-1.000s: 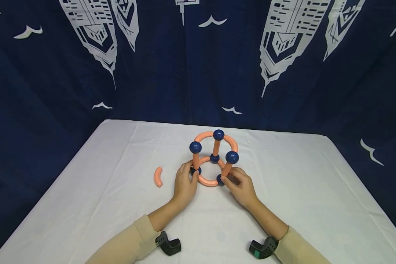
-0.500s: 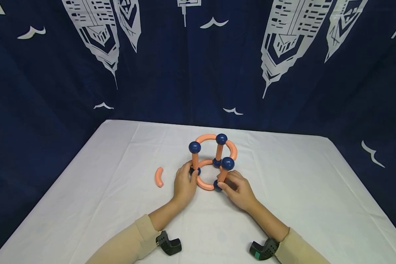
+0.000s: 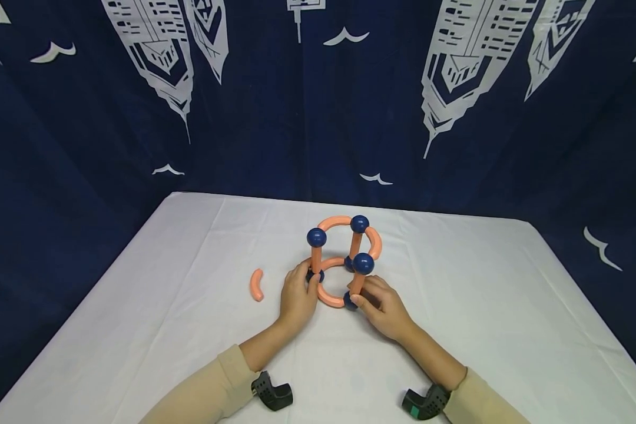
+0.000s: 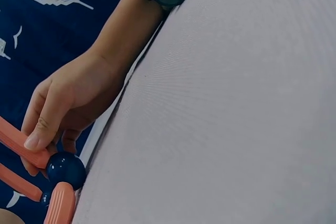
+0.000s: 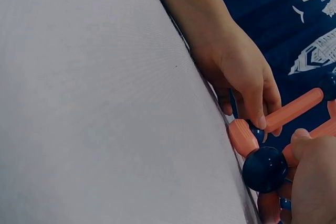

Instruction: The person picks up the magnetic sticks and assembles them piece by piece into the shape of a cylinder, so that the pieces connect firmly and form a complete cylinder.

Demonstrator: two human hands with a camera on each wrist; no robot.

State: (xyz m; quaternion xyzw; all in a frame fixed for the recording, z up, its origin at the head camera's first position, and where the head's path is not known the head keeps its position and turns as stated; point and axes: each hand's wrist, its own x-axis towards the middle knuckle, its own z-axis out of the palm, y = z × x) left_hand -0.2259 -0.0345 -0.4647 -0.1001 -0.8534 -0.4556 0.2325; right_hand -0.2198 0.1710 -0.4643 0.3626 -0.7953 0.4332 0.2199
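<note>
A frame of orange rods and navy balls (image 3: 360, 224) stands on the white table. Curved rods form its base ring; three straight rods rise from the ring's balls to upper balls. Two curved rods (image 3: 335, 222) show at the top, and no rod spans the two nearer upper balls. My left hand (image 3: 299, 294) pinches the left upright near its lower ball. On the front right upright (image 3: 357, 284), my right hand (image 3: 386, 309) has thumb and fingers on either side, just above the bottom ball. In the left wrist view the right thumb presses that rod (image 4: 21, 142).
One loose curved orange rod (image 3: 257, 285) lies left of the left hand. Behind the white table (image 3: 487, 306) hangs a dark blue cloth (image 3: 275, 112) with white building and bird prints. Black devices (image 3: 271, 391) sit on both wrists.
My right hand has drawn the frame's front right corner toward me and slightly left, and the frame has turned a little. The left hand keeps its hold in nearly the same place.
</note>
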